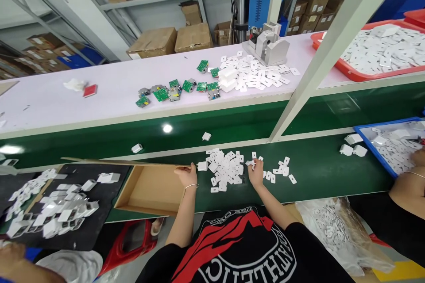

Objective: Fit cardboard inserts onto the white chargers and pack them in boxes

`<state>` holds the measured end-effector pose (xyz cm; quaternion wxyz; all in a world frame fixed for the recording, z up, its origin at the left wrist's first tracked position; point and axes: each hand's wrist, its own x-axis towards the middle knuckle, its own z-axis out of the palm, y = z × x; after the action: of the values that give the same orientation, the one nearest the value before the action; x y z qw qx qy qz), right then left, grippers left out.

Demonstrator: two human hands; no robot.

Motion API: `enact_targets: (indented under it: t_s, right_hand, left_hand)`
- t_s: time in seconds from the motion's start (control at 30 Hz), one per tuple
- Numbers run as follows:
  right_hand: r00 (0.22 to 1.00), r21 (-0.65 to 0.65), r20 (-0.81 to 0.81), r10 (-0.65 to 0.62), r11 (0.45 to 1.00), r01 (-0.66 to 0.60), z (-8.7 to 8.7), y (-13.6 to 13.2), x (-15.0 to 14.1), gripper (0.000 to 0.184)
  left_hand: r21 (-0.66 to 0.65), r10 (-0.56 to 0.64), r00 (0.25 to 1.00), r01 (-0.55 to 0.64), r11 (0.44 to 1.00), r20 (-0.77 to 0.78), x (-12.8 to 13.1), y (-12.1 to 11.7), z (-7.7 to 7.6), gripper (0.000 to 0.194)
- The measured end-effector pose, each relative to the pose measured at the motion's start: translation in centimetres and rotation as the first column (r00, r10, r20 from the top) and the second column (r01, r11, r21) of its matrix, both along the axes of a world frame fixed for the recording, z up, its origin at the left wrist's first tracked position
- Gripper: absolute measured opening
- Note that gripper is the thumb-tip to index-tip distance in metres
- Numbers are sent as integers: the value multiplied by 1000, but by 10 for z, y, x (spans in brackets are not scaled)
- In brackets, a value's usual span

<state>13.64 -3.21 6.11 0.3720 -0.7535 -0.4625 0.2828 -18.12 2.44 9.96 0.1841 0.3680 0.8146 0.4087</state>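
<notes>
On green bench [332, 163]: right hand [256, 174] pinching white pieces [250, 163] beside loose pile of white plates [227, 168]; left hand [188, 176] at cardboard box [152, 188] corner, grip unclear.

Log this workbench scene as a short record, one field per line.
Left hand: at the right edge of an open cardboard box; grip unclear
Right hand: holds a small white piece
Between hands: loose pile of flat white parts
Upper shelf: green circuit boards, metal fixture, red tray of white pieces
Far left: heap of white housings on a black mat
Far right: another person's hand at a blue tray
</notes>
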Motion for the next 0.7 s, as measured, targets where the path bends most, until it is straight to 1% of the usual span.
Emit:
enact_targets:
  t_s: [0.07, 0.13, 0.2, 0.27, 0.33, 0.37, 0.43, 0.5, 0.57, 0.63, 0.7]
  right_hand:
    - [991, 45, -5, 130, 991, -130, 15, 9, -24, 44]
    - [959, 88, -12, 284, 955, -282, 30, 22, -56, 47]
    - [901, 125, -18, 434, 895, -428, 43, 36, -95, 53]
    - [828, 148, -29, 559, 822, -550, 54, 51, -135, 61]
    - [760, 156, -50, 648, 757, -635, 62, 67, -173, 67]
    - [735, 154, -64, 675, 734, -661, 64, 74, -190, 68]
    - [712, 139, -94, 695, 718, -682, 66, 86, -217, 67]
    - [724, 112, -118, 680, 733, -670, 66, 96, -236, 61]
    - [753, 78, -130, 645, 764, -640, 64, 101, -247, 49]
    - [783, 43, -132, 608, 793, -608, 61, 103, -251, 40]
    - [804, 12, -128, 581, 811, -585, 60, 101, -252, 36]
  left_hand:
    - [-11, -14, 1000, 14, 1000, -3, -2, -2, 1, 40]
    - [-16, -36, 999, 36, 999, -7, -4, -4, 1, 40]
    - [-12, -74, 997, 73, 997, -9, -7, -7, 1, 40]
    - [-4, -123, 992, 123, 992, -14, -11, -11, 0, 41]
    - [2, -176, 984, 176, 984, -26, -18, -17, -1, 42]
    - [2, -202, 979, 202, 979, -34, -24, -20, -2, 43]
    - [-1, -239, 970, 239, 971, -52, -43, -24, -3, 40]
    - [-4, -233, 970, 233, 972, -73, -76, -27, -2, 36]
    - [3, -173, 980, 174, 985, -95, -121, -25, 5, 33]
    - [20, -77, 991, 80, 997, -112, -177, -17, 16, 33]
    - [41, 27, 993, -22, 999, -114, -238, -2, 28, 31]
